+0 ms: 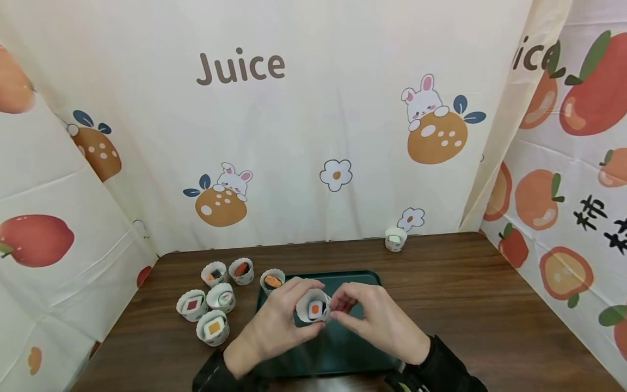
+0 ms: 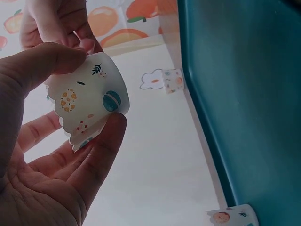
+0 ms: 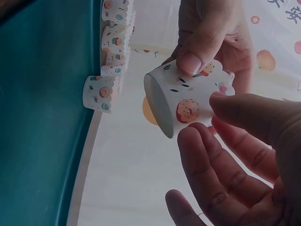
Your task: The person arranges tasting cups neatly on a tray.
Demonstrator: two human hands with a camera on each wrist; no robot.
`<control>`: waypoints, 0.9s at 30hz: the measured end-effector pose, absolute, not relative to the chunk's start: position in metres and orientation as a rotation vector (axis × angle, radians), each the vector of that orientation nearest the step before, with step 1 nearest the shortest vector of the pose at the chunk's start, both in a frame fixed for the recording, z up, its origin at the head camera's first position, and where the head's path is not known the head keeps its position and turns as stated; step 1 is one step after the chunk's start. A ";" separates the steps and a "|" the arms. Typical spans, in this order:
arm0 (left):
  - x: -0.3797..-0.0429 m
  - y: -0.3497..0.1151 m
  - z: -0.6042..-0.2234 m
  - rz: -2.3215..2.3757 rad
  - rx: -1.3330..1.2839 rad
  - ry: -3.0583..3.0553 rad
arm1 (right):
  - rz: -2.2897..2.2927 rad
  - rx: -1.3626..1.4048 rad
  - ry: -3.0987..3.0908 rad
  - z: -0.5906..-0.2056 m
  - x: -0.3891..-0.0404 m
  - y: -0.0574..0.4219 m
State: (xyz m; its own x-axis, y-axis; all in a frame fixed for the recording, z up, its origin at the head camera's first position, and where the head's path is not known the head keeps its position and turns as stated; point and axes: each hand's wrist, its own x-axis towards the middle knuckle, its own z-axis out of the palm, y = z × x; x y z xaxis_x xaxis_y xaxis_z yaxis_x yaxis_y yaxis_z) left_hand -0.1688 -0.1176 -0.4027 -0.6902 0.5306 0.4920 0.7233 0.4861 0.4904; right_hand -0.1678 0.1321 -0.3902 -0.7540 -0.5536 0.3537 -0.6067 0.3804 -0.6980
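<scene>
My left hand [image 1: 276, 316] holds a white paper baking cup [image 2: 89, 94] between thumb and fingers, its mouth tilted toward the head camera. A piece of toy sushi [image 1: 315, 309] with white rice and an orange centre sits inside the cup. From the other side my right hand [image 1: 374, 316] pinches the scalloped rim between thumb and fingertips, as the right wrist view shows. Pastries and leaves are printed on the cup wall. Both hands are over a dark green tray [image 1: 338, 354], which they partly cover.
Several similar cups with sushi pieces, such as a yellow-topped one [image 1: 213, 328], stand at the left on the wooden table [image 1: 470, 305]. Another cup [image 1: 272, 281] stands at the tray's back left corner. One more [image 1: 395, 239] is at the table's back edge. Printed cloths hang around.
</scene>
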 end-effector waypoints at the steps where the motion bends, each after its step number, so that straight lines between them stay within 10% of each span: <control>1: -0.170 -0.118 -0.402 -0.984 -1.067 -2.462 | 1.336 1.079 -2.558 -0.390 -0.168 0.132; 27: -0.246 -0.120 -0.372 -0.697 -0.918 -2.896 | 1.249 0.952 -2.593 -0.373 -0.167 0.154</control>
